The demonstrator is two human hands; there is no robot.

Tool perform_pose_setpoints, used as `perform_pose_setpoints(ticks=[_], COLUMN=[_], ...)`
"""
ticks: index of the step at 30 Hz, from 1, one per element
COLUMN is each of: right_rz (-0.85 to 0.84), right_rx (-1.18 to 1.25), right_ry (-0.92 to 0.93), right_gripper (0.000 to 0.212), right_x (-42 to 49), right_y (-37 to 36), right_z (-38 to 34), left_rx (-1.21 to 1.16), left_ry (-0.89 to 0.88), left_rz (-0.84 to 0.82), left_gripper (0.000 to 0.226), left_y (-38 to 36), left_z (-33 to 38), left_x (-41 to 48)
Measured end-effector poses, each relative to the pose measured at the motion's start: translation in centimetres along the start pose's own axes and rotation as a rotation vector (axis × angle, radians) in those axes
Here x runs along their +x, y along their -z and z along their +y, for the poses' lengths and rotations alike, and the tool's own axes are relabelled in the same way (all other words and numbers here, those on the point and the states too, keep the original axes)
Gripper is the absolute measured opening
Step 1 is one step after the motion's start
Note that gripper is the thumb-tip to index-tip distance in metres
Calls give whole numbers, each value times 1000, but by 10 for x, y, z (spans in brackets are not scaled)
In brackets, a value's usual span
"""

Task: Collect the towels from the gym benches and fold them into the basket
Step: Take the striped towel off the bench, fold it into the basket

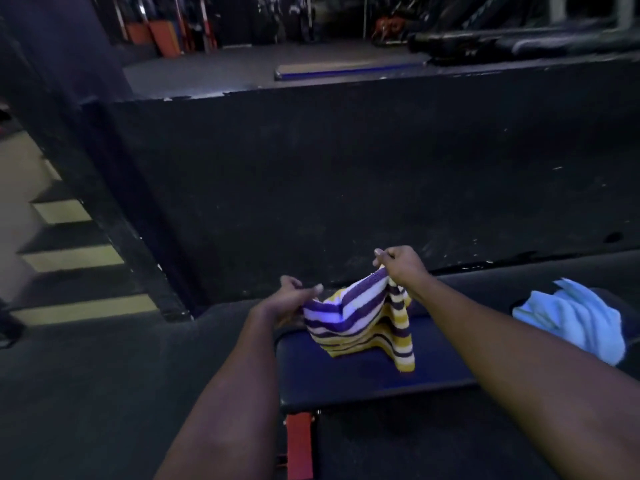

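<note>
A purple, white and yellow striped towel [363, 318] hangs between both hands above a dark blue gym bench [346, 375]. My left hand [294, 294] pinches its left corner. Higher and further back, my right hand [398, 263] pinches the other corner. The towel's lower folds droop onto the bench pad. A light blue towel [575, 318] lies crumpled to the right. No basket is in view.
A tall black platform wall [346, 185] stands right behind the bench. Yellow-edged steps [69, 258] climb at the left. The bench's red frame [299, 445] shows below the pad. Gym equipment [485, 36] fills the dim background. Dark floor lies to the bench's left.
</note>
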State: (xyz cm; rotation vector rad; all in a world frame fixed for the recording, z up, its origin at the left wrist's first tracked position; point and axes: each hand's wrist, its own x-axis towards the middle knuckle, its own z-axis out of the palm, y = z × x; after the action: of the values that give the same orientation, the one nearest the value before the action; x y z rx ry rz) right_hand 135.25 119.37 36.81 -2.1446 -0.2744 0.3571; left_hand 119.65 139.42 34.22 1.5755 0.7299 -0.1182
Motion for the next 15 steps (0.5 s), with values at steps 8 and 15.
perform_pose_setpoints(ticks=[8,15], right_rz=[-63,-360], right_rx=[93,-76], right_ry=[-78,-150], right_gripper=[22,18], right_x=[-1,-16], right_y=[52,50], right_z=[-10,-10], left_rx=[406,596], left_ry=[-82,-72], left_rz=[-149,173], left_gripper=[90,28], left_y=[-5,21], left_z=[13,49], left_x=[2,5])
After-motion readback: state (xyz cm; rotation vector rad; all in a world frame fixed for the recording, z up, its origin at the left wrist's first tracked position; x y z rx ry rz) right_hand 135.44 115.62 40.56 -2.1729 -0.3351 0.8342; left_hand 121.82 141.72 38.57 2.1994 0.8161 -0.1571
